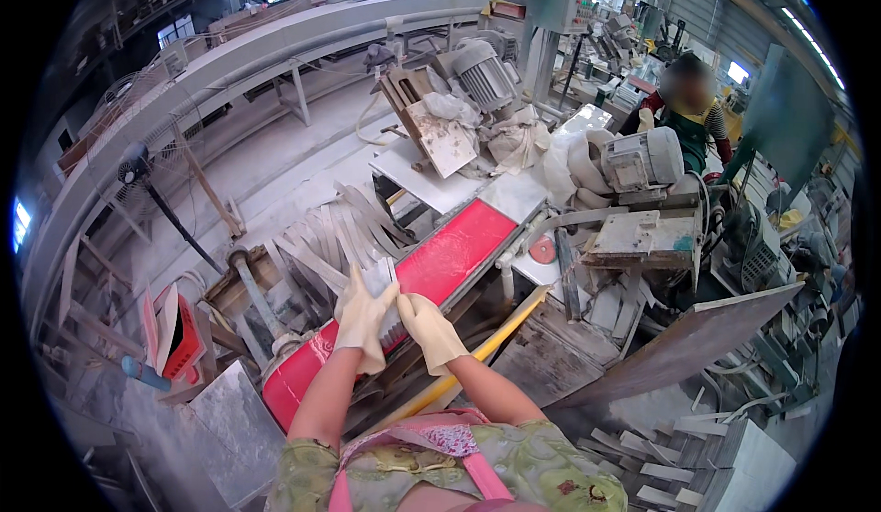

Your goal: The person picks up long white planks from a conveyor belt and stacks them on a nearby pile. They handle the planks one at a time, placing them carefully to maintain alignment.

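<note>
Both my hands wear cream rubber gloves and reach over a narrow red conveyor belt (pixel 463 241). Between them lies a bundle of thin grey strips (pixel 378 278), set close together on the belt. My left hand (pixel 362 315) grips the bundle from its left side, fingers pointing up along it. From the right, my right hand (pixel 429 330) presses against the bundle with its fingers bent and the thumb side toward my left hand. The gloves hide part of the bundle. Beside the belt, more long pale strips (pixel 335 228) lie in a loose, fanned heap.
Motorised machine heads (pixel 642 161) stand beyond the belt to the right. A yellow bar (pixel 468 351) runs along the near side. At left are a black fan (pixel 134 161) and a red basket (pixel 182 342). A co-worker (pixel 688 113) stands far right. Cut strips (pixel 656 457) lie lower right.
</note>
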### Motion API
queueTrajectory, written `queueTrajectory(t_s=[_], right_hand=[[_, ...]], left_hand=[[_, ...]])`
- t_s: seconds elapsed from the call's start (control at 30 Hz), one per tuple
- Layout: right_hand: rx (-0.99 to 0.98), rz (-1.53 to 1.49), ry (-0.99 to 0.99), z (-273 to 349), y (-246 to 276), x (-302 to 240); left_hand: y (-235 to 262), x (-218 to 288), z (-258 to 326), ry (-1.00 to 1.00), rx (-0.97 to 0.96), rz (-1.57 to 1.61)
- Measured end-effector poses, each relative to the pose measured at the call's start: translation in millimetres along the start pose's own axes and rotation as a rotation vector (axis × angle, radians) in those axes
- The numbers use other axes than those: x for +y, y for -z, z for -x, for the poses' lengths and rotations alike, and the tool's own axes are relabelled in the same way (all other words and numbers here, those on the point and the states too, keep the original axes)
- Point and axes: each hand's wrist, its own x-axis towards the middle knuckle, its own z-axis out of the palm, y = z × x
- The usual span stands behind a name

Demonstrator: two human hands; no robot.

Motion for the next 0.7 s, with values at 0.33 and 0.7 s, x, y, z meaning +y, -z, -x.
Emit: queueTrajectory(t_s=[0.33, 0.7], right_hand=[[-0.035, -0.112, -0.034, 11.2, -28.0, 6.8], [-0.518, -0.177, -0.035, 67.8, -108.6, -29.8]], left_hand=[[16.9, 61.3, 6.3, 0.240, -0.033, -0.052], [107.0, -36.7, 16.4, -0.576, -0.493, -0.155]])
